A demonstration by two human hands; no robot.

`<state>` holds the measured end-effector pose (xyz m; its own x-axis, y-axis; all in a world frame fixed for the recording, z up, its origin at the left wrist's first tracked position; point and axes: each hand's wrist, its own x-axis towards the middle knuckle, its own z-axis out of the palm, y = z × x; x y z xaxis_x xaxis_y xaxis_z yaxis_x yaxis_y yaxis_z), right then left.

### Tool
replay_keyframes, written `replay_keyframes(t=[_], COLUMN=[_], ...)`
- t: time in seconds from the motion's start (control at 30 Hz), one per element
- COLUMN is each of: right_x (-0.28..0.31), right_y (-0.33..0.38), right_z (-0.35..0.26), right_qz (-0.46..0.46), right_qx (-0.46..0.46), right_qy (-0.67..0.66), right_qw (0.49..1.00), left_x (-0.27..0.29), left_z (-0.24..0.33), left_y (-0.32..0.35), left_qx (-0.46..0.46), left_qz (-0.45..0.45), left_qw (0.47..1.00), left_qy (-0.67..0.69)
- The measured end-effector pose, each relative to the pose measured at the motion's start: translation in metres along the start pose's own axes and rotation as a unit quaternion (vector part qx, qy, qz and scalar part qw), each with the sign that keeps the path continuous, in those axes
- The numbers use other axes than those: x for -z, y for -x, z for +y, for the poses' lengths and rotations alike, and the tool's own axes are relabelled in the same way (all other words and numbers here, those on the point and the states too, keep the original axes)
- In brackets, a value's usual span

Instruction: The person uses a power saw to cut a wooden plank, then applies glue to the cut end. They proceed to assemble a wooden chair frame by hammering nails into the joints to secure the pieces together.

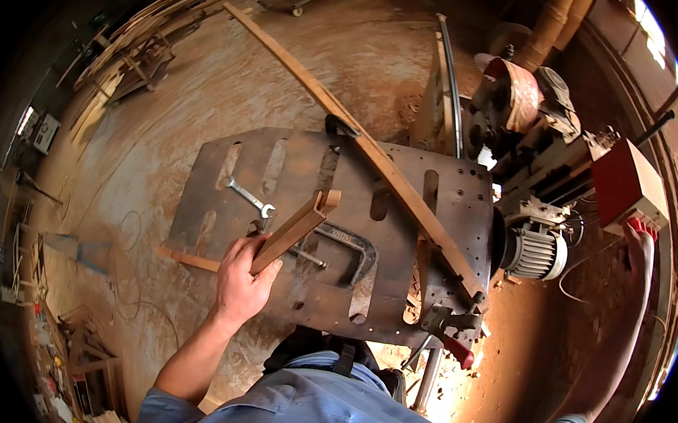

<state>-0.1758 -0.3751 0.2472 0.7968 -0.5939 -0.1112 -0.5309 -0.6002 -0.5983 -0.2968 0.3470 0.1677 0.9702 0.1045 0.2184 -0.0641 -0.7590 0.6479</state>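
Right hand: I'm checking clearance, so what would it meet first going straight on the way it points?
The red box, at its lower end; the right hand seems to touch it, though depth is unclear.

The left hand (246, 280) grips a stick (297, 230) over the slotted table (392, 290). The right hand (639, 243) is out at the red buttons (646, 226) of a box (621, 184). A wrench (250, 197) and a C-clamp (369, 259) lie on the table, and a beam (392, 176) crosses it slantwise (its far end juts well past the edge). A motor (536, 254) sits just to the right.
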Motion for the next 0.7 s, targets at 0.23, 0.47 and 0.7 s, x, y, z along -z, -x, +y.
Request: replay_keyframes(t=[0.23, 0.47, 0.7], right_x=[0.036, 0.025, 0.016], right_y=[-0.052, -0.051, -0.02], right_z=[0.029, 0.01, -0.038], right_qz=[0.048, 0.048, 0.081], right_qx=[0.071, 0.098, 0.134], right_qy=[0.179, 0.219, 0.268], right_qw=[0.98, 0.97, 0.951], left_x=[0.002, 0.015, 0.035], left_z=[-0.015, -0.033, -0.07], left_y=[0.023, 0.059, 0.103], left_qx=[0.004, 0.097, 0.189], left_qz=[0.022, -0.009, 0.012], left_qw=[0.999, 0.986, 0.965], left_qy=[0.029, 0.138, 0.181])
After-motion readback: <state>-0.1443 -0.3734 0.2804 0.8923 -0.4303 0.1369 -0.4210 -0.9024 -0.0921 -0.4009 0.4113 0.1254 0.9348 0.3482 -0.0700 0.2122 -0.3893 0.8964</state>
